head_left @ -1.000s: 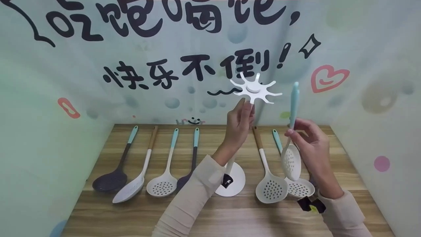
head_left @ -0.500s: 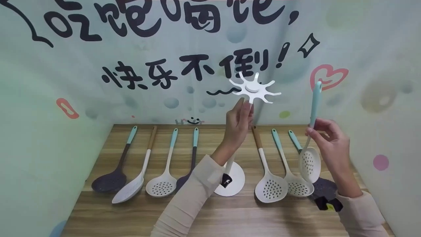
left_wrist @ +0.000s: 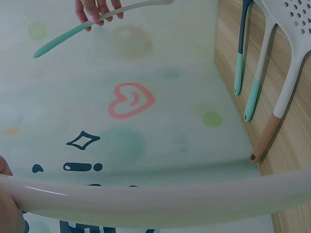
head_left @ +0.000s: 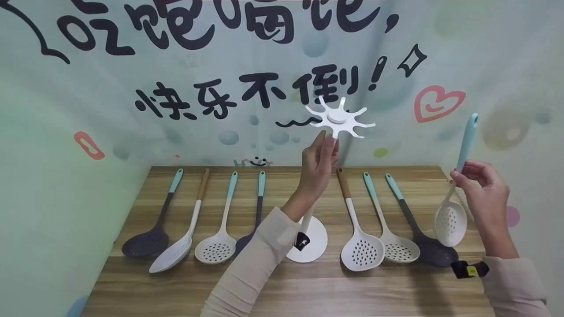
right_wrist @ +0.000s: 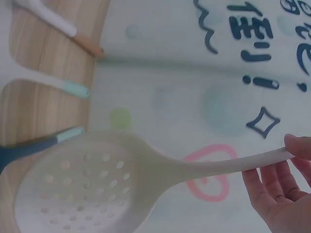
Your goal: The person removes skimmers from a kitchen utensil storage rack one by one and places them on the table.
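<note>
In the head view my left hand (head_left: 317,167) grips the pole of a white utensil stand (head_left: 338,118) just below its ring of hooks. The stand's round base (head_left: 318,244) is on the table, partly hidden by my forearm. No utensil hangs on the visible hooks. My right hand (head_left: 489,198) pinches a slotted spoon (head_left: 450,225) near where its turquoise handle meets the cream stem. Handle up and bowl down, the spoon is held above the table's right side. Its perforated bowl (right_wrist: 87,179) shows large in the right wrist view.
On the wooden table (head_left: 282,290), right of the stand, lie a white skimmer (head_left: 363,253), a turquoise-handled skimmer (head_left: 401,250) and a dark ladle-like utensil (head_left: 436,253). Several utensils lie left, including a dark one (head_left: 145,244) and a white spoon (head_left: 172,255). Printed fabric walls enclose the table.
My right hand has moved to the right with the slotted spoon, away from the stand, uncovering the dark utensil on the table. My left hand stays on the stand.
</note>
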